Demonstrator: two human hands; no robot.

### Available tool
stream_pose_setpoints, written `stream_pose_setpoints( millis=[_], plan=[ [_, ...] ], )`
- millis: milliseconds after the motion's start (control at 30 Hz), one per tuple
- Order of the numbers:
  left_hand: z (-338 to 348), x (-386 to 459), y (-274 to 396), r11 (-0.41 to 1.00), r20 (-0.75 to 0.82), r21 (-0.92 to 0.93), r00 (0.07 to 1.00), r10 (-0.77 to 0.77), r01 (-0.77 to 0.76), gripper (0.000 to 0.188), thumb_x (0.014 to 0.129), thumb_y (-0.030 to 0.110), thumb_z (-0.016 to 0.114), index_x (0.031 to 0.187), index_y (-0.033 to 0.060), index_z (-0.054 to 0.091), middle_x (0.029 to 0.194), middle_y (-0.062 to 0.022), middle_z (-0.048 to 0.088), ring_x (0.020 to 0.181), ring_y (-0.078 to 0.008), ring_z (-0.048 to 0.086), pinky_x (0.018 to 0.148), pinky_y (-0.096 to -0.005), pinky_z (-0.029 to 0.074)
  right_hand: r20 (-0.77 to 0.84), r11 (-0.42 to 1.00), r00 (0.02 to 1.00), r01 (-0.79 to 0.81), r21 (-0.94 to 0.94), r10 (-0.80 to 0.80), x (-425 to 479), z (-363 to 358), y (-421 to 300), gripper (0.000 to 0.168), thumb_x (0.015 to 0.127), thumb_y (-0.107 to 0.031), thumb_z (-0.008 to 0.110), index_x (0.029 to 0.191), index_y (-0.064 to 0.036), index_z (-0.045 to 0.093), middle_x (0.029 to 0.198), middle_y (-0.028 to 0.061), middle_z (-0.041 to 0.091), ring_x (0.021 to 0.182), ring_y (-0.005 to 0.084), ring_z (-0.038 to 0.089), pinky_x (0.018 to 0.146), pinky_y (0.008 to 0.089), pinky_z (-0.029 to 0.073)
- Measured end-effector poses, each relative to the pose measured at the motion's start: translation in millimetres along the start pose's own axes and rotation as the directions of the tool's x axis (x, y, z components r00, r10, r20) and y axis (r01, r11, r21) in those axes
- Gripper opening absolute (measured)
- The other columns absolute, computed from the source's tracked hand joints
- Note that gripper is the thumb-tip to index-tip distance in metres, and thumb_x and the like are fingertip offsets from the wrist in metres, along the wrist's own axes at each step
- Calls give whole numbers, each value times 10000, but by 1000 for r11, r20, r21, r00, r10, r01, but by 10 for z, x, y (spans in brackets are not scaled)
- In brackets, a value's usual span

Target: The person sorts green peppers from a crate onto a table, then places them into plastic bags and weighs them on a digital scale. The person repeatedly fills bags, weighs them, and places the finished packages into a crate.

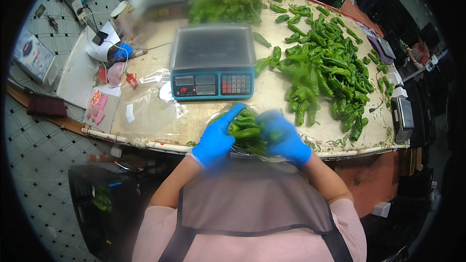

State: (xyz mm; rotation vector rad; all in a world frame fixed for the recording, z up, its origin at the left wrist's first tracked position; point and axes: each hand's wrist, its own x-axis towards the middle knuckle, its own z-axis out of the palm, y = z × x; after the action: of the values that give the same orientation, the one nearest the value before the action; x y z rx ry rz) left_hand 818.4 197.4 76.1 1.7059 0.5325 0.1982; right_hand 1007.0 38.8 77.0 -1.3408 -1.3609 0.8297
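A clear plastic bag of green peppers point(247, 133) lies at the table's near edge, between my hands. My left hand point(217, 140), in a blue glove, grips the bag's left side, its index finger stretched along the peppers. On the right side of the bag is my right hand point(285, 138), gloved too and blurred; it overlaps a green pepper, and whether its fingers are closed on that is unclear. Just beyond the bag stands a blue digital scale point(213, 80) with a bare metal pan point(213, 46). A large heap of green peppers point(331, 62) spreads over the table to the right.
More peppers point(225, 7) lie behind the scale. Cables, a red clip point(131, 80) and a pink cloth point(97, 109) are on the left. A small scale point(402, 120) sits at the right edge. A black crate point(98, 203) stands below left. Another person point(419, 56) is at far right.
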Motion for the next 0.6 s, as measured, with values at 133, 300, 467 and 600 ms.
stream_pose_setpoints(
  millis=[133,300,467,600],
  plan=[
    [26,52,-30,997,-2,-65,999,35,-35,849,713,-126,450,1523,130,446,1476,-151,515,1350,-215,490,1111,-307,378,-425,995,904,-77,-61,44,-38,-623,86,270,623,-51,742,871,-36,638,1150,113,596,1028,242,577,945,354,451],
    [-13,31,-101,995,2,-78,998,-60,60,856,710,-135,444,1530,110,433,1462,-101,523,1058,-123,588,914,-225,471,-276,735,958,-240,-634,75,-135,-590,848,378,673,-186,888,947,-64,658,1126,160,603,1055,366,574,902,410,485],
    [-139,2,-107,983,50,-151,994,-95,101,841,724,-150,434,1535,72,411,1494,-93,482,1170,-117,556,973,-233,463,-354,836,935,-196,-513,2,-231,-158,649,718,691,-343,874,1314,-121,595,1240,217,580,1102,392,581,955,462,483],
    [-204,13,-33,974,63,-213,996,-63,75,828,724,-138,444,1524,73,427,1438,-96,540,1293,-149,501,1057,-273,427,-89,560,975,-189,-806,202,-247,101,231,790,820,-337,762,1503,-156,408,968,153,600,849,355,626,719,463,519]
  ],
)
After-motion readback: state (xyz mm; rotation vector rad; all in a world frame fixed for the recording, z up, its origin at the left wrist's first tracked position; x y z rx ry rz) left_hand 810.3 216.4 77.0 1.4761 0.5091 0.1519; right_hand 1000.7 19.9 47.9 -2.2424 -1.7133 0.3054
